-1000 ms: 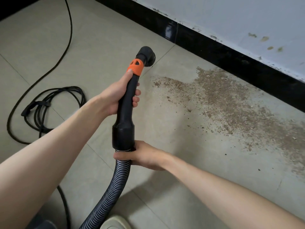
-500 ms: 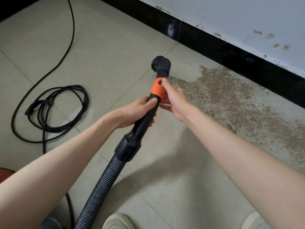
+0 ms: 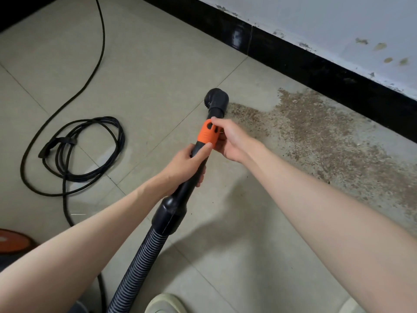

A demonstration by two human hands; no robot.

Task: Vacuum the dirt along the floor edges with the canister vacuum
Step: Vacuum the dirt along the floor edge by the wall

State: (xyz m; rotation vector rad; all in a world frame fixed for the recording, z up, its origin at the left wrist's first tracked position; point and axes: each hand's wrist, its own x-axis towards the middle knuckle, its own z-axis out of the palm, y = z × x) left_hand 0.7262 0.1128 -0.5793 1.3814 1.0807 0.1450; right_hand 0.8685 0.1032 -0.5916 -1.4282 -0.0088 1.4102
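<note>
Right hand [image 3: 234, 141], now moved up from the hose cuff, pinches the orange collar [image 3: 206, 132] while left hand [image 3: 188, 169] grips the wand [image 3: 194, 177]; nozzle [image 3: 217, 100] hovers just beside the dirt [image 3: 327, 132], suction adjustment likely.

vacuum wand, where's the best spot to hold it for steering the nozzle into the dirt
Probably the straight black tube below the orange collar, from the left, where the left hand wraps it; it is slim, bare and near the nozzle.

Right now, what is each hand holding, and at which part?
Both hold the vacuum wand: left hand grips its black tube below the orange collar; right hand holds that collar.
</note>
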